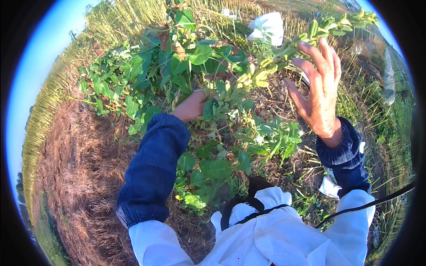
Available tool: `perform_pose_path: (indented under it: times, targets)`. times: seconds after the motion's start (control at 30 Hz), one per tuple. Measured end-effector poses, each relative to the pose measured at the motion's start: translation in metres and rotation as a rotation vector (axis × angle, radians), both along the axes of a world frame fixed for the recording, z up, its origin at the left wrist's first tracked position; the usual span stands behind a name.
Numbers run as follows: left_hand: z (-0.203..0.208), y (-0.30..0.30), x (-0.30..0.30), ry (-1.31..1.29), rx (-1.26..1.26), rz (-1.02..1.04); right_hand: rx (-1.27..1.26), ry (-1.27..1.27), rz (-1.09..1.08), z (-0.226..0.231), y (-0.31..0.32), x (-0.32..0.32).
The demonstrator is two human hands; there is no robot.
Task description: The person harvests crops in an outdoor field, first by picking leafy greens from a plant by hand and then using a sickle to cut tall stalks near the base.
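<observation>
A long green stalk thick with pods, which looks like sesame (262, 73), slants from the leaves in the middle up to the far right. My left hand (194, 105) is closed round its lower part among the leaves; some of its fingers are hidden by foliage. Beside the upper stretch, my right hand (320, 84) is raised with fingers apart and curved. Its fingertips are close to the pods, and whether they touch I cannot tell. A broad-leaved vine (177, 62) grows thickly around and beyond my left hand.
Dry brown straw (84, 164) covers the ground on the left. Low leafy plants (279, 137) grow between my arms. A white bag (268, 27) lies beyond the stalk, and a white packet (329, 186) sits below my right forearm. A dark strap (368, 205) crosses my right sleeve.
</observation>
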State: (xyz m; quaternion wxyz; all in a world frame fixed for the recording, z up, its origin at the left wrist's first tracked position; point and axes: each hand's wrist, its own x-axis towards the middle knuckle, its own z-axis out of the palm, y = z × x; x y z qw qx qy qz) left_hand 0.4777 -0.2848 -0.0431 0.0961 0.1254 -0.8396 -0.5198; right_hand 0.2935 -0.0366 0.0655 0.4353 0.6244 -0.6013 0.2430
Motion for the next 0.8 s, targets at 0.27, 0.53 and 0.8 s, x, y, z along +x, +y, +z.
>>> perform_pose_path:
  times: [0.27, 0.53, 0.8]
  targets:
    - [-0.005, 0.015, 0.027, -0.089, 0.644, 0.296, 0.483, -0.168, 0.507, -0.115, -0.062, 0.002]
    - [0.006, -0.002, 0.079, 0.111, 0.373, 0.309, 0.597, -0.129, 0.483, -0.188, -0.089, 0.006]
    - [0.041, -0.008, 0.172, 0.313, -0.029, 0.967, 0.641, -0.538, 0.426, -0.216, -0.016, -0.072]
